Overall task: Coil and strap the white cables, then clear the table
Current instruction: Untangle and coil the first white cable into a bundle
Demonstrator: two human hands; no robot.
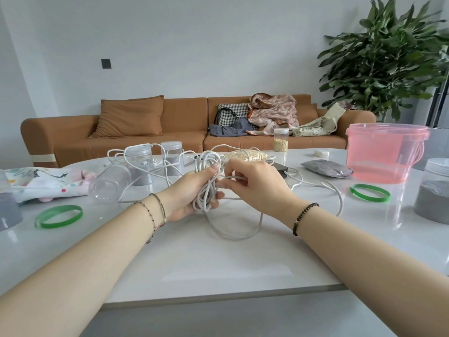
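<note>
Bundled white cable [207, 181], well left of pink bucket [386, 154], above desk [218, 263]. Left hand [189, 193]: fingers clamped round its waist; right hand [252, 183] pinches a loose strand. Likely light, limp, springy: grip mid-bundle, or loops slip.

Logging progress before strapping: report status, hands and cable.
Left hand grips white cable coil. Right hand pinches a strand beside it. Loose cable trails among jars, unstrapped.
</note>
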